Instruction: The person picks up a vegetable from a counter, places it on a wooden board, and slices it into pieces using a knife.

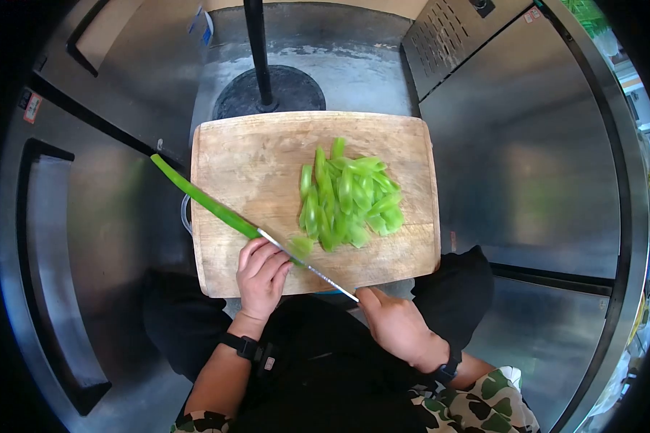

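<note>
A long green celery stalk (213, 204) lies slantwise over the left edge of a wooden cutting board (245, 159), its far end sticking out past the rim. My left hand (263, 273) has its fingers curled over the near end of the stalk, close against the blade. In my right hand (399, 325) is the handle of a knife (318, 272), its blade angled across the stalk's near end. A pale cut slice (301, 247) sits just beside the blade. Several light green celery slices (350, 195) are heaped on the middle right of the board.
Behind the board a black pole (258, 50) rises from a round black base (289, 90). Stainless steel cabinets stand close on the left (137, 238) and right (527, 159). My knees in black trousers (455, 289) are under the board's near side.
</note>
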`<state>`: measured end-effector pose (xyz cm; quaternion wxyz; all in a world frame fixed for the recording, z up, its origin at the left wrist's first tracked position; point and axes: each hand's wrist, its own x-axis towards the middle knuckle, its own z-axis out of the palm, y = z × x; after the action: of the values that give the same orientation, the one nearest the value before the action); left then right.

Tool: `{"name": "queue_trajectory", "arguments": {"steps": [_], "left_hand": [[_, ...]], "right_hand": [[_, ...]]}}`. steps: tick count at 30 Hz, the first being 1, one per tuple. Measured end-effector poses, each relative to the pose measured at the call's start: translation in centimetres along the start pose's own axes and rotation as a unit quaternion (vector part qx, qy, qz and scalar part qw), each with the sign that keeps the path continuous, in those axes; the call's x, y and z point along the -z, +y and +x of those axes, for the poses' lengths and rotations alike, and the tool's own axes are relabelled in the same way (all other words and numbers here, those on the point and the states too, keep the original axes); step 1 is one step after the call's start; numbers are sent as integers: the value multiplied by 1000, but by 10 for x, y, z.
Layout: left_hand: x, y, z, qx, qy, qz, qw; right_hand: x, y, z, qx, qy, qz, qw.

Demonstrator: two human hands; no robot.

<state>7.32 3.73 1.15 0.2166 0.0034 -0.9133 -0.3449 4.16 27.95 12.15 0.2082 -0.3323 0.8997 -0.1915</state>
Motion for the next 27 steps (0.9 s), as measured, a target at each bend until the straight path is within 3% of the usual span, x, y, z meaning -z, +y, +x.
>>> {"name": "queue_trajectory", "arguments": {"steps": [11,20,27], "left_hand": [[-4,-5,-6,0,3,11,1000],[-2,-4,-5,6,-3,3,1000],[-2,-5,-5,13,-4,-1,1000]], "right_hand": [[11,-10,-9,9,-18,-47,999],[12,-9,-5,-22,-72,-9,997],[-11,-3,7,-10,-38,-27,999]]}}
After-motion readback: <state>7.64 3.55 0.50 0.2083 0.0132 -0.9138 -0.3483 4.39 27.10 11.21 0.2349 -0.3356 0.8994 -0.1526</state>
